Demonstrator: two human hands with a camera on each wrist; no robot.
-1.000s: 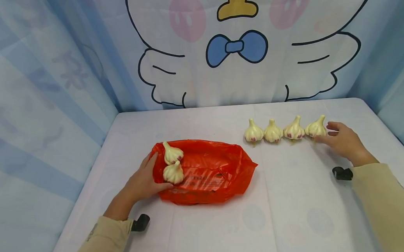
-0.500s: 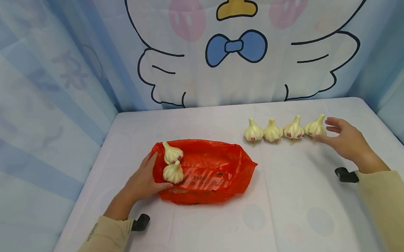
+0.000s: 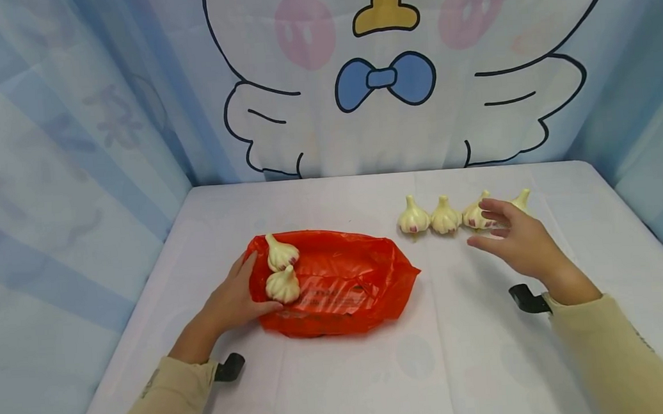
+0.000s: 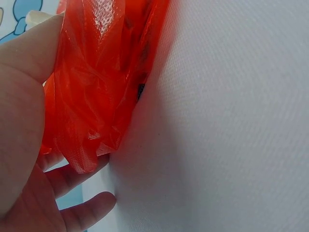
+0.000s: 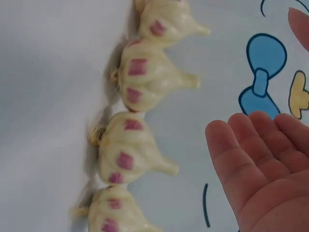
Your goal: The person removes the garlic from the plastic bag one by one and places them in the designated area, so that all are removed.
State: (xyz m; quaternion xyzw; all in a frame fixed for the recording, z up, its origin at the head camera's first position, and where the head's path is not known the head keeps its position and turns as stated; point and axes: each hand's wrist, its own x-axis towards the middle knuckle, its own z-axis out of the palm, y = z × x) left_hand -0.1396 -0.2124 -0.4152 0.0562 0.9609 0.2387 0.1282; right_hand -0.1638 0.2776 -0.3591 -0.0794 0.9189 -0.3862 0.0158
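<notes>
"How's the left hand?"

"From my seat, the left hand (image 3: 231, 304) is clamped on the left end of the red bag (image 3: 354, 282), its thumb along the near side. I can't follow the fingers all the way: in the left wrist view they run behind the plastic, and only some ends show past it."

"And in the bag?"

"I make out two garlic bulbs at the left end. The near bulb (image 3: 282, 286) overlaps the foot of the far bulb (image 3: 281, 253), so I lose that bit. The print on the plastic is too creased for me to read."

"The right hand?"

"The right hand (image 3: 521, 242) hangs over the far right of the table (image 3: 367, 384), thumb and fingers apart around bare air. From the head I see little more than the stem of the rightmost bulb (image 3: 522, 199) behind it, and its fingers hide part of the third bulb (image 3: 473, 215). The leftmost bulb (image 3: 413, 218) and second bulb (image 3: 445, 217) show whole."

"Does the right wrist help?"

"I get all four in a row, though the edges crop the leftmost and rightmost. The thumb is cut to its tip."

"Anything unclear?"

"A dark patch (image 4: 140, 91) under the bag; I can't tell what it is. The cartoon figure (image 3: 389, 126) on the far curtain is cut off at the eyes."
</notes>
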